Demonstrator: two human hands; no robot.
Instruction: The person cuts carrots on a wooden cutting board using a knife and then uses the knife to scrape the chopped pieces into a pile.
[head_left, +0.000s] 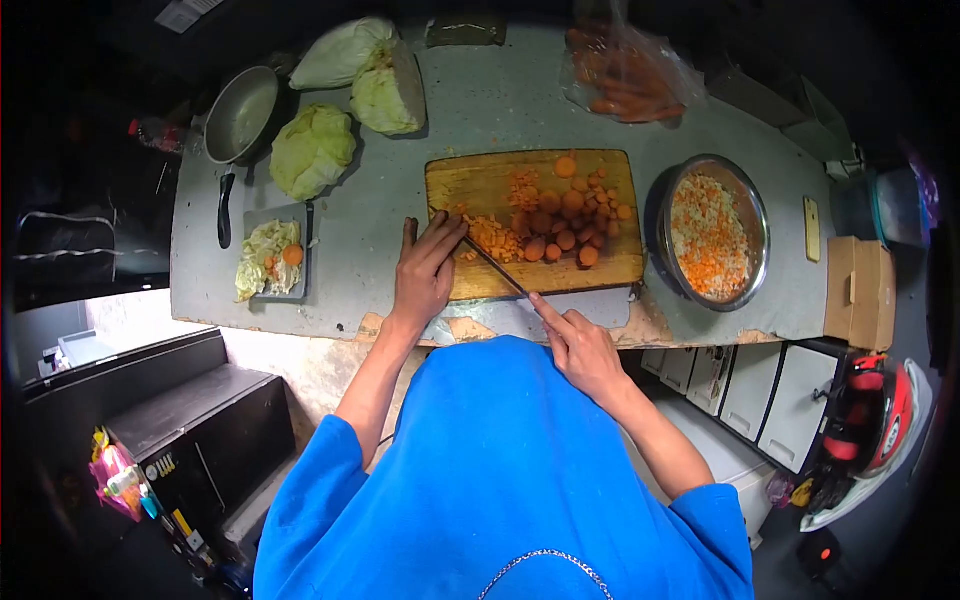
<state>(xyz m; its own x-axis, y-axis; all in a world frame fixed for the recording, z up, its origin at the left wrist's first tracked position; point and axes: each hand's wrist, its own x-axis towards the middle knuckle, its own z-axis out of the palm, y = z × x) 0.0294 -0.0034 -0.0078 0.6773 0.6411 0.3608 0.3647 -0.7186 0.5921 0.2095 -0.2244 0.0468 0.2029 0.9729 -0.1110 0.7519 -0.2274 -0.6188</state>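
My right hand (583,350) is closed round the handle of a knife (496,266), whose blade points up and left over the wooden cutting board (540,280). My left hand (428,270) is at the board's left edge, its fingers stretched out flat near the knife tip. Whether those fingertips press on the blade is hard to make out. Diced carrot (490,235) lies beside the blade. Round carrot slices (572,205) are heaped on the middle and right of the board, with a smaller diced pile (523,188) behind.
A steel bowl (762,235) of chopped vegetables stands right of the board. On the left are a tray (297,285) of scraps, cabbages (312,152) and a frying pan (243,115). Bagged carrots (625,80) lie at the back. A phone (812,228) lies near the right edge.
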